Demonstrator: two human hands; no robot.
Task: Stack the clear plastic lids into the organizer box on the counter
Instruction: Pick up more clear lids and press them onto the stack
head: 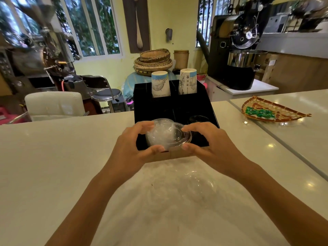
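Note:
A bunch of clear domed plastic lids (168, 134) is held above the front left compartment of the black organizer box (177, 107). My left hand (134, 146) grips the lids from the left and my right hand (207, 141) from the right, fingers curled around the rims. Dark lids (198, 119) lie in the front right compartment. A clear plastic bag (191, 185) with more clear lids lies on the counter in front of the box, between my forearms.
Two stacks of printed paper cups (159, 85) (187, 81) stand in the box's back compartments. A woven tray (271, 111) with green packets lies on the counter at right. Beyond the white counter (53, 157) are a chair, a stool and roasting machines.

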